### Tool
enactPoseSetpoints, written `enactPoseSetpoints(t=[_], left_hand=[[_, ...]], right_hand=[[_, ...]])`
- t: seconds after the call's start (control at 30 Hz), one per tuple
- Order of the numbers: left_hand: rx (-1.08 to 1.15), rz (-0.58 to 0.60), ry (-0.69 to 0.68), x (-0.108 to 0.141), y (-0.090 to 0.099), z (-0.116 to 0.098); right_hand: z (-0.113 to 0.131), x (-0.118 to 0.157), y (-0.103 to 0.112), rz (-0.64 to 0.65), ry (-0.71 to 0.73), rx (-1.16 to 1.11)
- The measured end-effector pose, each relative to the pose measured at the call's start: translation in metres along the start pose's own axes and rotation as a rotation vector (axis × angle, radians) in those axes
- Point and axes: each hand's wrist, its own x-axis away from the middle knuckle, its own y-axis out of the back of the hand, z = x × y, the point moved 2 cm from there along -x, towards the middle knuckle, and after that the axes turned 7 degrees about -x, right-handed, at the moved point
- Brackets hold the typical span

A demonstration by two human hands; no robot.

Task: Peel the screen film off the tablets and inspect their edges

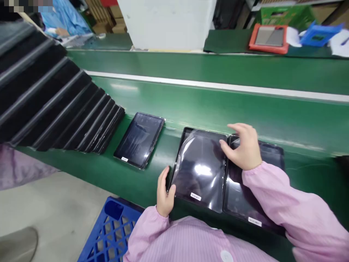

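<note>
A tablet (pixel 200 174) with shiny clear film over its dark screen and a small white label lies flat in front of me. At its left edge is my left hand (pixel 165 196), thumb and fingers apart; the thumb lies by the edge. My right hand (pixel 244 147) is open, fingers spread, its thumb at the tablet's upper right corner. A second labelled tablet (pixel 237 196) sits close against the first one's right side, partly hidden under my right hand and sleeve. Farther left, a smaller tablet (pixel 140 140) lies alone, slightly turned.
Many overlapping black panels (pixel 54 98) lean in a row at the left of the green work surface (pixel 169 142). A blue plastic crate (pixel 109 233) stands below the edge. Across a white strip (pixel 218 85) are a red-framed device (pixel 268 38) and a blue holder (pixel 319 34).
</note>
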Motion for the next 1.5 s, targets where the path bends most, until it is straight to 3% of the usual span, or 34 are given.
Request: enactPoseSetpoints(t=[0.07, 0.13, 0.23, 0.3, 0.4, 0.47, 0.6, 0.67, 0.8, 0.87, 0.9, 0.97, 1.07, 1.17, 1.27, 1.37, 1.5], left_hand=[[-0.048, -0.060, -0.003, 0.000, 0.001, -0.001], [-0.159, -0.157, -0.070, -0.003, 0.005, -0.009], [-0.357, -0.243, -0.308, -0.009, 0.014, -0.036], [-0.403, -0.130, -0.487, -0.015, 0.015, -0.058], [-0.396, 0.153, -0.656, -0.025, 0.006, -0.083], [-0.441, 0.253, -0.663, -0.037, -0.003, -0.089], [-0.571, 0.291, -0.578, -0.075, -0.015, -0.076], [-0.608, 0.305, -0.547, -0.096, -0.014, -0.065], [-0.730, 0.236, -0.474, -0.115, -0.006, -0.064], [-0.741, 0.188, -0.513, -0.104, -0.008, -0.080], [-0.708, 0.218, -0.577, -0.093, -0.013, -0.091], [-0.554, 0.408, -0.762, -0.066, -0.029, -0.114], [-0.321, 0.710, -0.952, -0.028, -0.058, -0.138], [-0.268, 0.784, -0.962, -0.014, -0.081, -0.145], [-0.254, 0.785, -0.963, -0.017, -0.092, -0.146], [-0.215, 0.748, -0.916, -0.025, -0.091, -0.142], [-0.304, 0.501, -0.695, -0.032, -0.080, -0.131]], right_hand=[[0.010, 0.007, -0.001, 0.206, 0.177, 0.097], [0.020, 0.022, 0.002, 0.408, 0.242, 0.122], [0.038, 0.054, 0.013, 0.506, 0.223, 0.187], [0.054, 0.080, 0.020, 0.534, 0.204, 0.172], [0.082, 0.115, 0.025, 0.568, 0.173, 0.020], [0.097, 0.132, 0.028, 0.607, 0.151, -0.158], [0.104, 0.153, 0.043, 0.594, 0.024, -0.453], [0.096, 0.159, 0.057, 0.441, -0.033, -0.503], [0.064, 0.177, 0.087, -0.033, -0.158, -0.359], [0.044, 0.188, 0.096, -0.180, -0.276, -0.261], [0.034, 0.193, 0.099, -0.230, -0.334, -0.225], [0.013, 0.198, 0.102, -0.310, -0.434, -0.178], [-0.020, 0.191, 0.102, -0.346, -0.540, -0.195], [-0.054, 0.163, 0.101, -0.313, -0.582, -0.255], [-0.085, 0.126, 0.098, -0.267, -0.589, -0.285], [-0.107, 0.098, 0.089, -0.197, -0.580, -0.336], [-0.117, 0.088, 0.079, -0.159, -0.545, -0.419]])
